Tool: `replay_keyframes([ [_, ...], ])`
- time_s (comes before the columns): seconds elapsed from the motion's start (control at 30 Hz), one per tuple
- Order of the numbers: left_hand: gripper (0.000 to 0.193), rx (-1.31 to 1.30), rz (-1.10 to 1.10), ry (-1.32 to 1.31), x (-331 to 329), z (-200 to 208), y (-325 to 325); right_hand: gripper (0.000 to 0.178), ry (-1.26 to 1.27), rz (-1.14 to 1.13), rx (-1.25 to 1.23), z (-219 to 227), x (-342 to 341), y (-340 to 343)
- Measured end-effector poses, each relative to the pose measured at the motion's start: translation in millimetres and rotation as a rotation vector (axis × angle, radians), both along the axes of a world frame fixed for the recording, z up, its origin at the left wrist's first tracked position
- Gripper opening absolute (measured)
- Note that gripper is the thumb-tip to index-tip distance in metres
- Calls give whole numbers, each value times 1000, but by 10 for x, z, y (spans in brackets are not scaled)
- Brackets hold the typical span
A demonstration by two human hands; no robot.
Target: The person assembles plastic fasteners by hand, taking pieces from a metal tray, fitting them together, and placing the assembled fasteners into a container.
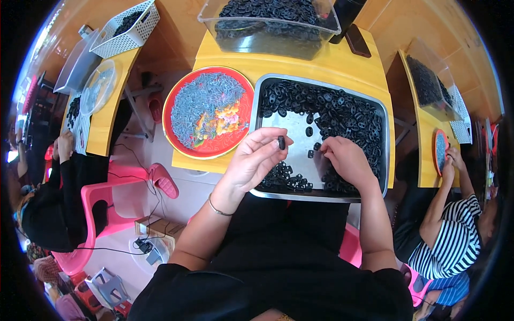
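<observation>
My left hand (256,159) pinches a small black oval plastic piece (281,143) between thumb and fingertips, above the near left part of a metal tray (293,128). Inside that tray, my right hand (349,161) has its fingers drawn together close to the bottom; whatever they grip is hidden. Loose black plastic pieces (356,115) with holes are heaped along the tray's far and right sides. A few single ones lie by my right fingertips, and smaller black pieces (284,177) gather at the near left corner.
Left of the metal tray, a red round tray (170,120) holds many grey-blue pins (203,99). A clear bin (267,40) of black pieces and a dark phone (357,41) sit at the back of the yellow table (187,158). People work at side tables; a pink chair (91,214) stands left.
</observation>
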State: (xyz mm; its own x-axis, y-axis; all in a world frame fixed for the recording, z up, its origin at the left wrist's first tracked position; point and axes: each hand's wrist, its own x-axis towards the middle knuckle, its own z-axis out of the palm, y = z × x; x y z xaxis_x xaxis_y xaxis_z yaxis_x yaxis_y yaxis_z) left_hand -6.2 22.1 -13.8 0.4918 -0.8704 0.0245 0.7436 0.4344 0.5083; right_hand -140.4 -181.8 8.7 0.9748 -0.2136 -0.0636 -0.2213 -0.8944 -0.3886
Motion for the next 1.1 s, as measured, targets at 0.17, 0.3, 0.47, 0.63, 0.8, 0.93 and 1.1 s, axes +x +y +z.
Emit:
replay_keyframes([
  [0.17, 21, 59, 8, -38, 9, 24, -9, 13, -221, -101, 262, 117, -33, 49],
  [0.3, 20, 320, 9, -389, -32, 25, -33, 19, -378, -166, 458, 103, -49, 162],
  [0.47, 10, 406, -6, -564, -123, -4, -133, 27, -434, -163, 597, 171, -36, 277],
  [0.63, 10, 424, -84, -390, -175, 80, -199, 36, -440, -175, 758, 222, -51, 401],
  [0.8, 11, 423, -300, -236, -263, 159, -195, 43, -423, -88, 644, 239, -111, 410],
  [0.93, 9, 473, -313, -390, -275, 58, -137, 43, -385, -37, 584, 250, -133, 433],
  [1.1, 8, 588, -288, -521, -253, 126, -137, 42, -413, 9, 554, 216, -145, 457],
])
